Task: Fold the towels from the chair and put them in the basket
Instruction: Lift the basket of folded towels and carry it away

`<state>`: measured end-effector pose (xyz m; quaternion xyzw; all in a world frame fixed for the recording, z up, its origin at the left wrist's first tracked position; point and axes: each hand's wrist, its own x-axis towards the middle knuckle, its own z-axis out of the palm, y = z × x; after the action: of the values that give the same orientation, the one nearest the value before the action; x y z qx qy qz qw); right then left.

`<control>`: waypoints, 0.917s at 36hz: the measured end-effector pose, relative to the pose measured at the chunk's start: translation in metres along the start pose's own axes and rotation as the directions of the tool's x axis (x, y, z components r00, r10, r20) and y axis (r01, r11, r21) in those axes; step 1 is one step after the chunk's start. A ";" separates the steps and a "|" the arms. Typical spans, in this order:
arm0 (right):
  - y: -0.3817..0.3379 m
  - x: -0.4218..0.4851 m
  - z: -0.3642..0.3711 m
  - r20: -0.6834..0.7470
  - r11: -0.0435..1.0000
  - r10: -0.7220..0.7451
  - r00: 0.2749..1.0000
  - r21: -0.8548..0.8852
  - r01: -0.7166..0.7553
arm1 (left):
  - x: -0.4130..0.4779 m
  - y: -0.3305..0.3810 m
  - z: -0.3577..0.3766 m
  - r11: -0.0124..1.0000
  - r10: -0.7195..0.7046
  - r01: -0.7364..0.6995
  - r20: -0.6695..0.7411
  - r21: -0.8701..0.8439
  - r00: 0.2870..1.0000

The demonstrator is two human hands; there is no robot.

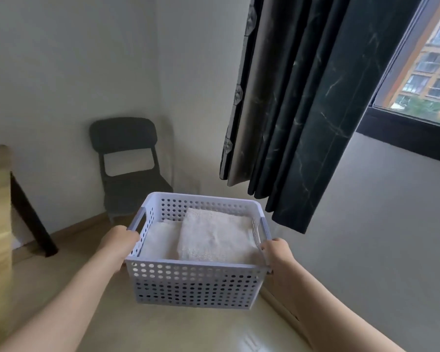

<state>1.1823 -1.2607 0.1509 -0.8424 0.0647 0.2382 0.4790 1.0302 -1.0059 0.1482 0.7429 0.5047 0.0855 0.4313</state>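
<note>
head — left hand [117, 240], right hand [277, 253]: fingers [133, 236] curled round basket [193, 283] sides

Both hands, left [117, 240] and right [277, 252], grip a perforated basket [196, 283] by its side handles above the floor; folded towels [214, 237] lie inside; a dark chair [127, 168] stands behind, curtain [302, 110] alongside.

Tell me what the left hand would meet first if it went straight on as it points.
The basket itself: the left hand grips its left handle, so the side wall blocks it at once. Behind that probably comes the chair; depth is unclear.
</note>
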 end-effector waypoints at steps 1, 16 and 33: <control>-0.009 0.014 0.004 0.009 1.000 -0.003 1.000 -0.001 0.003 | 0.012 0.007 0.003 1.000 -0.006 0.006 -0.009 0.000 1.000; -0.140 0.192 0.079 0.251 0.995 -0.078 0.965 -0.044 0.092 | 0.166 0.069 0.005 0.979 -0.202 0.193 -0.229 -0.061 0.952; -0.260 0.346 0.208 0.414 0.980 -0.086 0.906 -0.127 0.150 | 0.324 0.094 0.001 0.942 -0.334 0.284 -0.390 -0.180 0.858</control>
<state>1.5028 -0.9065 0.1030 -0.8116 -0.1063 0.3830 0.4282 1.2483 -0.7503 0.1159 0.5905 0.6915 0.2004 0.3648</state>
